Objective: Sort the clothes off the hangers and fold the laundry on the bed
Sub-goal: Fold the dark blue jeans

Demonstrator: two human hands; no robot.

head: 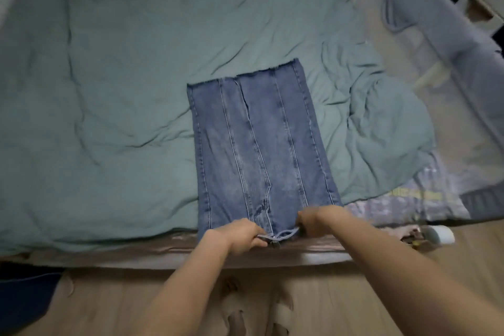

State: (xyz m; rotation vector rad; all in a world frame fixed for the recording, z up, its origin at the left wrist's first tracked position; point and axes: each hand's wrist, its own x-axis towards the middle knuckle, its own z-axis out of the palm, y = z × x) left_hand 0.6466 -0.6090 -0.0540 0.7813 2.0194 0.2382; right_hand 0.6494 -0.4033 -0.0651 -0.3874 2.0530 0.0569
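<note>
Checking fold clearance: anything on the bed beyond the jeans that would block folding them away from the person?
Nothing visible. Both hands, left hand and right hand, already grip the near end of the jeans. Beyond the far hems lies only the rumpled green quilt, with no other item on it.

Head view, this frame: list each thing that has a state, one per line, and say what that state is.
jeans: laid flat on the bed, legs side by side, hems away from the person, waist at the near edge.
left hand: grips the waistband.
right hand: grips the waistband, blurred.
green duvet: spread out, wrinkled.
white cup: lying on its side on the floor.
</note>
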